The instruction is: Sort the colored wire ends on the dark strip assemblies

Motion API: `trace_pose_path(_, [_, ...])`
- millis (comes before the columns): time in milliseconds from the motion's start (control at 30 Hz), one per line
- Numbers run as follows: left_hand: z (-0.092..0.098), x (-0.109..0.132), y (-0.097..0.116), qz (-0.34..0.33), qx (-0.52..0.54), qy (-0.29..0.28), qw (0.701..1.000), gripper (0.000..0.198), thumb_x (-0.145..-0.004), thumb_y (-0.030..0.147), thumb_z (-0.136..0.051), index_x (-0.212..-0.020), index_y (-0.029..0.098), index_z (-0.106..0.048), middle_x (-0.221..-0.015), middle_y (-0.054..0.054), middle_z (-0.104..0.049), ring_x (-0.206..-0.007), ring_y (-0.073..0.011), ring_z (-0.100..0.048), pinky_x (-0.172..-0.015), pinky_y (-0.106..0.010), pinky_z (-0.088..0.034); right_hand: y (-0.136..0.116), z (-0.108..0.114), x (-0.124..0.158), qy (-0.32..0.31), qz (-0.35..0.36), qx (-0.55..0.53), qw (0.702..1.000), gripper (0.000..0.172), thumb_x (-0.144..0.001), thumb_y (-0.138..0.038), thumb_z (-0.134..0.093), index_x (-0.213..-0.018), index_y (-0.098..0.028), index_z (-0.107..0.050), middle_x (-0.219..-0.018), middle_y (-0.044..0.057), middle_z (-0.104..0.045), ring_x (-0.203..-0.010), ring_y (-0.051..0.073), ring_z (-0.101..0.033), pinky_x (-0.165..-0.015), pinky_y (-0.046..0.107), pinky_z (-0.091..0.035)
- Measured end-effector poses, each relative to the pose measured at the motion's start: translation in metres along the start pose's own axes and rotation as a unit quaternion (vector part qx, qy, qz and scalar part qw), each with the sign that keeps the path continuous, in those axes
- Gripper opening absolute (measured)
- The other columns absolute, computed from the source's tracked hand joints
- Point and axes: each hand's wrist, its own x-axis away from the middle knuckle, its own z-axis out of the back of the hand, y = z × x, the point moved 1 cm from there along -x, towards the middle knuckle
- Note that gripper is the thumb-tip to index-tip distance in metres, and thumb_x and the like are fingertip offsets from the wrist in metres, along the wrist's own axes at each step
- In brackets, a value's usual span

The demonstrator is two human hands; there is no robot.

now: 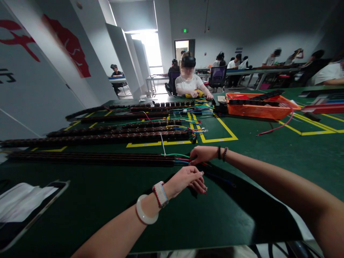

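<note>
A long black cable chain (91,159) lies across the green table, with green, red and blue wires (182,160) coming out of its right end. My right hand (202,154) is closed around these wires just past the chain's end. Short wire ends show under its fingers. In front of it, my left hand (185,180) hovers low over the table with its fingers loosely apart, holding nothing. A white cable tie (162,144) stands up from the chain near its wire end. A dark blue wire with a ring terminal (224,180) lies in shadow to the right.
More cable chains (107,138) with wires lie in rows beyond. An orange basket (258,111) stands at the back right. Yellow tape (225,139) marks the green table (113,211). At left is a tray (51,204) with white sheets. Opposite, a person holds a yellow tool (198,94).
</note>
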Motion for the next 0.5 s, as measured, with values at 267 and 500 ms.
trace_pose_path(267, [0.002, -0.006, 0.000, -0.012, 0.204, 0.031, 0.978, 0.049, -0.091, 0.048, -0.035, -0.106, 0.006, -0.056, -0.104, -0.021, -0.065, -0.095, -0.0233, -0.064, -0.094, -0.040, -0.042, -0.023, -0.006, 0.014, 0.158, 0.069, 0.259, 0.950, 0.027, -0.083, -0.031, -0.051, -0.066, -0.016, -0.064, -0.074, 0.004, -0.064, -0.072, 0.014, -0.051, -0.075, 0.033, -0.027])
trace_pose_path(500, [0.008, -0.011, -0.002, -0.068, 0.334, 0.125, 0.932, 0.028, -0.092, 0.032, -0.040, -0.092, 0.011, -0.059, -0.095, -0.013, -0.066, -0.094, -0.0195, -0.062, -0.098, -0.040, -0.041, -0.039, -0.015, 0.019, 0.173, 0.057, 0.384, 0.905, 0.022, -0.085, -0.020, -0.049, -0.069, -0.016, -0.064, -0.077, 0.006, -0.063, -0.075, 0.018, -0.049, -0.074, 0.036, -0.026])
